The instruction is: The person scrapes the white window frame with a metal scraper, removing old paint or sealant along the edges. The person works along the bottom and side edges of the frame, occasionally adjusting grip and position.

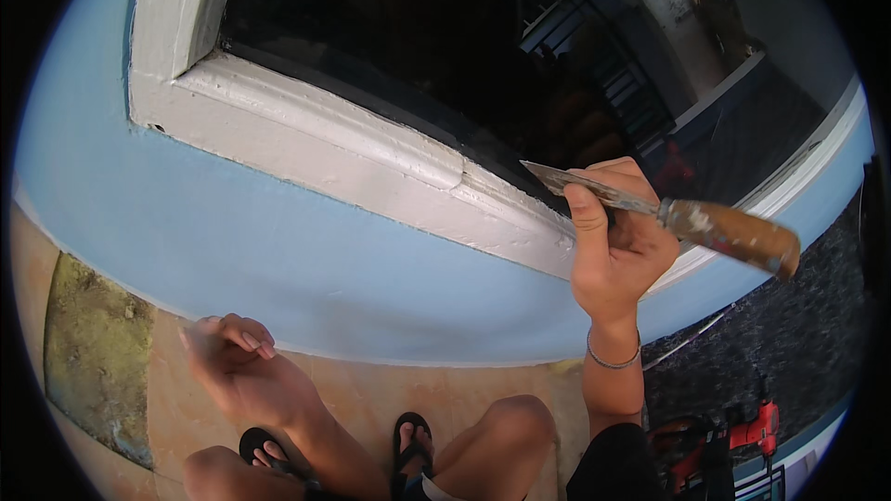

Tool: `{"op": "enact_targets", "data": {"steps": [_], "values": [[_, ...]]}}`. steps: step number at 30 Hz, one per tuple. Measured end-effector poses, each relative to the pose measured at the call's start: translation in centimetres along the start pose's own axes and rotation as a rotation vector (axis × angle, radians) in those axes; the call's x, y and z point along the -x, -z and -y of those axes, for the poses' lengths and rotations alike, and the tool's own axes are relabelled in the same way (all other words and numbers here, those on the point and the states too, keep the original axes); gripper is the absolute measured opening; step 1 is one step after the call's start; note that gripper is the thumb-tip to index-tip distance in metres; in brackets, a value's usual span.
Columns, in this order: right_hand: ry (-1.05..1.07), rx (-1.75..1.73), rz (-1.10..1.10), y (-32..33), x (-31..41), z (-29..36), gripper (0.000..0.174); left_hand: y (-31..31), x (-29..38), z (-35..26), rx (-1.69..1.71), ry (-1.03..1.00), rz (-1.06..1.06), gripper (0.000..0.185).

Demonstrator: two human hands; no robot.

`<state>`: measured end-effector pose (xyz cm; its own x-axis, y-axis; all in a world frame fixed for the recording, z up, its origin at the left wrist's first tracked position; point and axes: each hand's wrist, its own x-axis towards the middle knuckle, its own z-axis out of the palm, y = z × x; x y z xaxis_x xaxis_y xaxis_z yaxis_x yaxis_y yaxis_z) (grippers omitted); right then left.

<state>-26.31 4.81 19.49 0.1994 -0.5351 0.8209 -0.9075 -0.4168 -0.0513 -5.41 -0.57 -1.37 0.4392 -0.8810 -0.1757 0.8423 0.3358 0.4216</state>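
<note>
In my right hand (619, 236) is a putty knife (724, 226), held by its stained metal blade between thumb and fingers. Its worn wooden handle, spotted with paint, points to the lower right. The blade tip lies in front of the dark window glass (418, 35), just above the white window frame (334, 125). Along the frame's lower edge runs a raised moulding, with a step or break in it left of my right hand. My left hand (237, 369) holds nothing; its fingers are loosely curled over the tiled floor, below the light blue wall (209, 243).
A mossy, bare patch (97, 355) interrupts the tan floor tiles (473, 383) at the left. At the lower right, a red and black power tool (755, 428) lies near a dark, rough surface (738, 348). My knees and feet in black flip-flops (404, 445) are at the bottom.
</note>
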Motion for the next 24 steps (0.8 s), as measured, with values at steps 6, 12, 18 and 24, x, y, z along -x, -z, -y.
{"op": "enact_targets", "data": {"steps": [6, 12, 18, 24], "values": [[0.121, 0.110, 0.084, -1.6, 0.6, 0.3, 0.015, 0.6, -0.4, 1.2, -0.027, 0.043, -0.026, 0.038], [0.234, 0.218, 0.168, -2.5, -0.5, 1.2, 0.019, 0.0, -1.9, 4.1, -0.113, 0.009, -0.138, 0.041], [0.248, 0.178, 0.197, -2.9, -1.0, 1.1, 0.023, 0.3, -2.6, 7.6, -0.207, -0.113, -0.300, 0.046], [0.244, 0.190, 0.217, -2.8, -1.3, 1.3, 0.022, 0.2, -2.6, 7.3, -0.205, -0.125, -0.261, 0.048]]}}
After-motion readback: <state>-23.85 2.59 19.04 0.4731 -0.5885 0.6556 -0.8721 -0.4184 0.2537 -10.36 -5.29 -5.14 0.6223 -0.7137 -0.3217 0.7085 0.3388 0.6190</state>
